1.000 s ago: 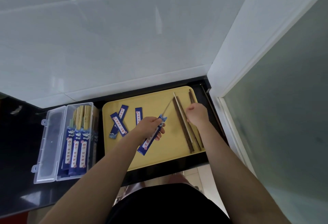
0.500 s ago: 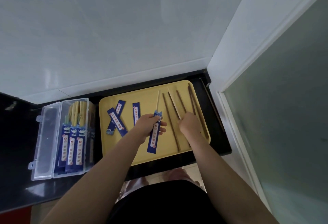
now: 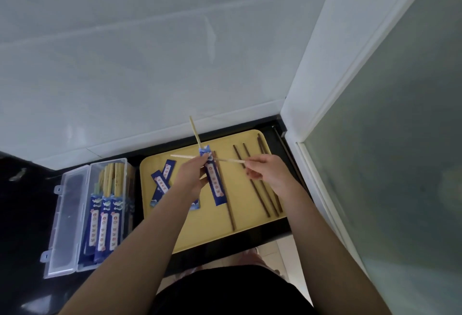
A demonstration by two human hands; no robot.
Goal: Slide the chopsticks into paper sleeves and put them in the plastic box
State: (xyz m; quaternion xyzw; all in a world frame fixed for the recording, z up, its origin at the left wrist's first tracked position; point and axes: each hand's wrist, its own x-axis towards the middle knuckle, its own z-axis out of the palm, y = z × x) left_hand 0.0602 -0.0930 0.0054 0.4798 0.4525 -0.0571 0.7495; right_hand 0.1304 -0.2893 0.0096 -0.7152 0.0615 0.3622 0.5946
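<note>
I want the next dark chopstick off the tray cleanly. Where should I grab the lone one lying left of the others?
Probably its near end. The lone dark chopstick lies flat on the tray, running away from you; its far part passes under the sleeve that the left hand holds. Pinch the bare near end from above, across its width.

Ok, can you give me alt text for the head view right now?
Over a yellow tray, the left hand holds a blue paper sleeve with one pale chopstick sticking out, while the right hand pinches a second pale chopstick lying crosswise. Dark chopsticks and spare sleeves lie on the tray; an open plastic box of sleeved pairs sits left.
</note>
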